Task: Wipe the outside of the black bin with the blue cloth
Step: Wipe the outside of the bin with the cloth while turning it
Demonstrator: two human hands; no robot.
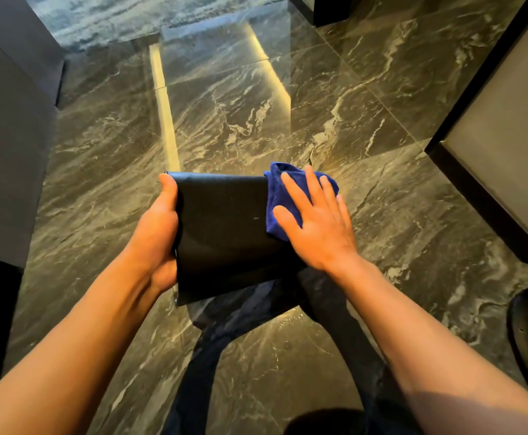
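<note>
Above a glossy marble floor (pixel 256 98), the bin (pixel 222 233) is held up off the ground, tipped so one flat black side faces the camera.

The left hand (pixel 159 233) is curled round the bin's left edge, thumb over the top corner, carrying its weight. That grip is one-sided, so a hard push from the other side could twist the bin or slide it out; the face looks smooth.

The right hand (pixel 316 221) lies flat, fingers spread, pressing the cloth (pixel 277 196) against the bin's right edge. It grips nothing, only pins. The cloth is bunched and half off the edge, so a fast stroke may leave it behind or let it drop. The middle and left of the face look not yet reached, judging by where the cloth sits.

Below the bin, dark trousered legs show.

The floor is dark veined tile, reflecting a light strip, likely slick. A grey cabinet (pixel 8 146) stands far left, carpet at top, and a dark-framed panel (pixel 507 133) at right.
</note>
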